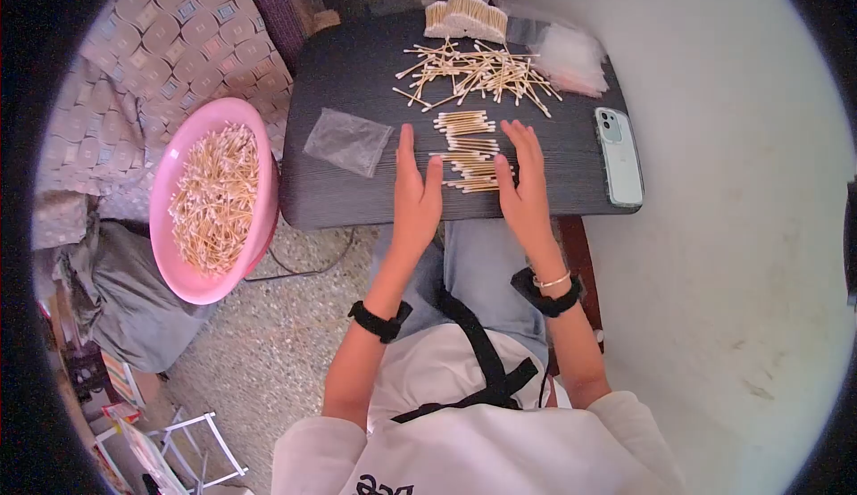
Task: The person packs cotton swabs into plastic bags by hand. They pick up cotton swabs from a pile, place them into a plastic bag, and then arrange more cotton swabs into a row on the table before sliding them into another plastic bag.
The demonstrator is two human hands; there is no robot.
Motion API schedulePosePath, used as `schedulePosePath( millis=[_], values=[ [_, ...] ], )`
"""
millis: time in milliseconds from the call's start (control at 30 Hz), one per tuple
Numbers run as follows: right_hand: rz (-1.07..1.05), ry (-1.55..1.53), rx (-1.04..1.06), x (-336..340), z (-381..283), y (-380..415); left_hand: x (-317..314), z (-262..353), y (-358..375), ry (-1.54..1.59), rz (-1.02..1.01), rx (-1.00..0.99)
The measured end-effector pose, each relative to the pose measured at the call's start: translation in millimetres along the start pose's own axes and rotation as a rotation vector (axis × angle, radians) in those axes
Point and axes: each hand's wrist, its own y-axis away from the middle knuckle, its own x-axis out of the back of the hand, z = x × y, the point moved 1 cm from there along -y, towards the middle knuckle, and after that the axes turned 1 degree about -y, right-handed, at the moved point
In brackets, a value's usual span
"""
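Cotton swabs (470, 145) lie side by side in a column of small groups on the dark table, between my two hands. My left hand (417, 187) is at their left side, fingers stretched forward and thumb tip by the swab ends. On the right side, my right hand (525, 178) has its fingers extended and its thumb close to the swab ends. Neither hand grips anything. A loose, criss-crossed pile of cotton swabs (482, 74) lies just beyond. Left of my left hand is a clear plastic bag (348, 141), lying flat.
Packed bundles of swabs (466, 18) stand at the table's (303, 196) far edge. A stack of clear bags (571, 58) lies at the far right, with a phone (619, 158) nearer me. A pink basin (163, 205) full of swabs stands left of the table. A wall (732, 227) rises on the right.
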Motion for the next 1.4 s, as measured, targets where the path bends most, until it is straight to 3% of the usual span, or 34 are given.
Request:
schedulePosePath(
  millis=[267,367,567,633,900,1033,1167,1267,1400],
  values=[
    [0.006,-0.144,-0.069,-37.8,1.4,-11.0,-43.0,-8.1,-13.5,0.473,-0.016,0.124],
    [0.042,-0.125,-0.046,-23.0,5.5,-8.2,-24.0,1.3,-11.5,0.526,0.052,0.120],
    [-0.227,0.156,0.110,-2.5,-13.3,9.6,-1.4,-19.0,-22.5,0.535,0.111,0.090],
    [-0.177,0.205,0.076,-12.9,-11.5,11.8,-4.3,-17.7,-23.1,0.529,0.104,0.075],
    [-0.099,0.272,0.082,-15.5,13.3,-7.7,-10.4,-22.6,-34.4,0.068,0.025,0.038],
    [-0.118,0.385,0.063,-22.2,25.2,-17.7,-17.2,0.3,-28.5,-0.386,-0.116,-0.019],
    [-0.186,0.419,0.108,-33.3,23.1,-16.6,-23.8,4.0,-25.8,-0.323,-0.152,-0.079],
    [-0.133,0.295,0.116,-30.9,27.5,-13.1,-19.4,-0.7,-20.7,-0.472,-0.122,-0.230],
    [-0.205,0.300,0.119,-8.5,11.7,3.7,0.3,-1.2,-5.6,-0.706,-0.158,-0.280]
  ],
)
